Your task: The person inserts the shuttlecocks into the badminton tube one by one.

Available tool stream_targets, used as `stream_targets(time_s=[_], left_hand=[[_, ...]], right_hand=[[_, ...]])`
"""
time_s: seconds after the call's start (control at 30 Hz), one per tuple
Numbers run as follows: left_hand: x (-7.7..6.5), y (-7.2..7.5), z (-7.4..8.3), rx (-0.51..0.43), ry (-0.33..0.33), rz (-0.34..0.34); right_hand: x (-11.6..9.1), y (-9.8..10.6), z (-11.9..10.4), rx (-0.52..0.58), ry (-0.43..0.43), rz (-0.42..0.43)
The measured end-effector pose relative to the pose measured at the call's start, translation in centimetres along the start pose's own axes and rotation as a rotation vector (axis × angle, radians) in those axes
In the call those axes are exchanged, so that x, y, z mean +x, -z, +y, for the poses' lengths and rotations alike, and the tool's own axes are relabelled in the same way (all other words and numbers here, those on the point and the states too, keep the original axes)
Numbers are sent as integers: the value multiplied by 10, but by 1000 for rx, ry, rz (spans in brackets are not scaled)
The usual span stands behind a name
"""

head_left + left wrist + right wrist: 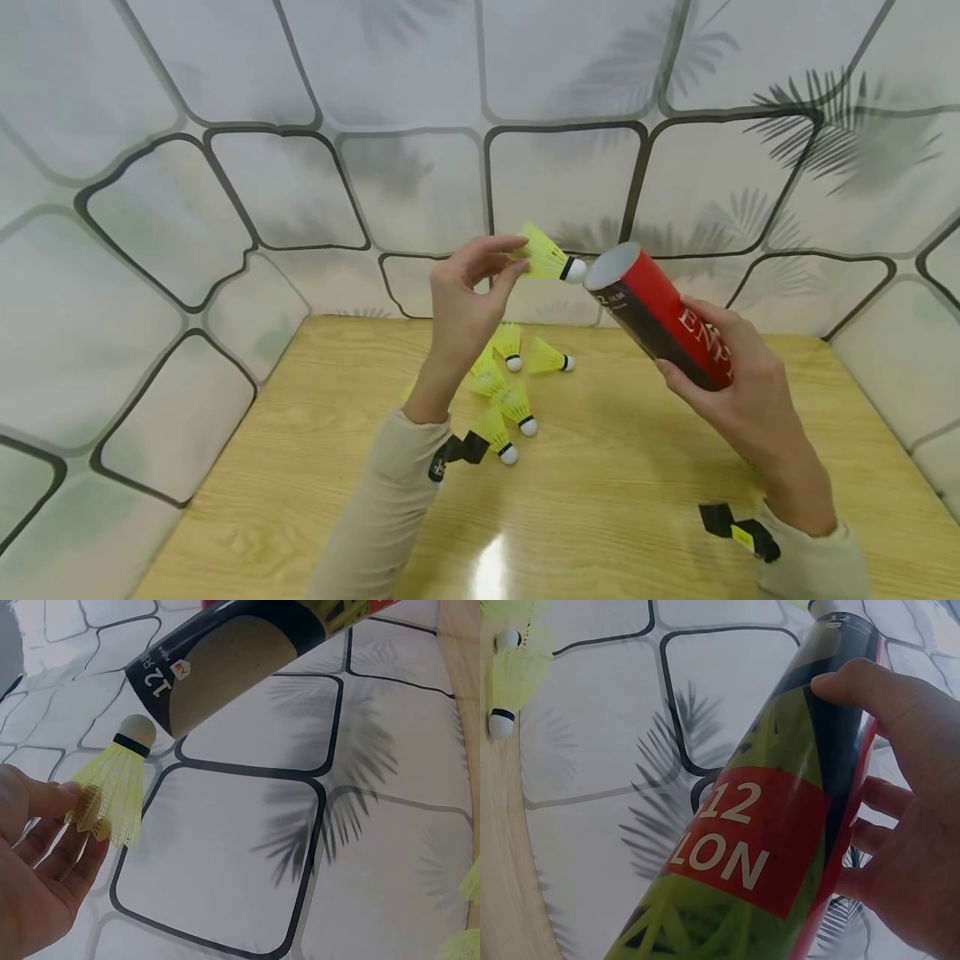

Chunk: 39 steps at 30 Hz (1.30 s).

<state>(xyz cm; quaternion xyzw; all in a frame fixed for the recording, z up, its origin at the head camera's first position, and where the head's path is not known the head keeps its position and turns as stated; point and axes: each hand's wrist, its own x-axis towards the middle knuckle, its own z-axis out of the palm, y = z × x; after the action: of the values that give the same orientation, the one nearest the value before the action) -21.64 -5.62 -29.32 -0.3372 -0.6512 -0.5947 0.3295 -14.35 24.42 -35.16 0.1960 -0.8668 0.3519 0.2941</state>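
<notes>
My left hand point(471, 287) pinches a yellow shuttlecock point(546, 254) by its skirt, above the table. Its white cork tip point(138, 729) points right, close by the open end of a shuttlecock tube point(660, 317). The tube, red and dark with white lettering, tilts up toward the left in my right hand point(738, 383), whose fingers and thumb wrap round it. In the right wrist view the tube's label point(742, 840) reads "12" and "LON". The inside of the tube is mostly hidden.
Several yellow shuttlecocks point(514, 404) lie in a loose group on the wooden table point(600, 517), below and beside my left forearm. A patterned cloth wall point(412, 192) with dark outlines and leaf prints rises behind the table and along both sides.
</notes>
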Motion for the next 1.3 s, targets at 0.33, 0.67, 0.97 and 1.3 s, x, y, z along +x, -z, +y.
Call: stream_targets(time_s=[0.33,0.67,0.97,1.3], left_hand=[[2,-22,-3,16,-84,-75],[-1,-38,-5,25,-126,-161],[-8,-46,-7,28,-106,-264],[-15,-56,-12,17,-107,-323]], right_hand=[[3,-6,1,8,2,-23],[8,-4,4,-4,67,-2],[6,-5,5,-13,71,-18],[3,-2,9,-6,74,-7]])
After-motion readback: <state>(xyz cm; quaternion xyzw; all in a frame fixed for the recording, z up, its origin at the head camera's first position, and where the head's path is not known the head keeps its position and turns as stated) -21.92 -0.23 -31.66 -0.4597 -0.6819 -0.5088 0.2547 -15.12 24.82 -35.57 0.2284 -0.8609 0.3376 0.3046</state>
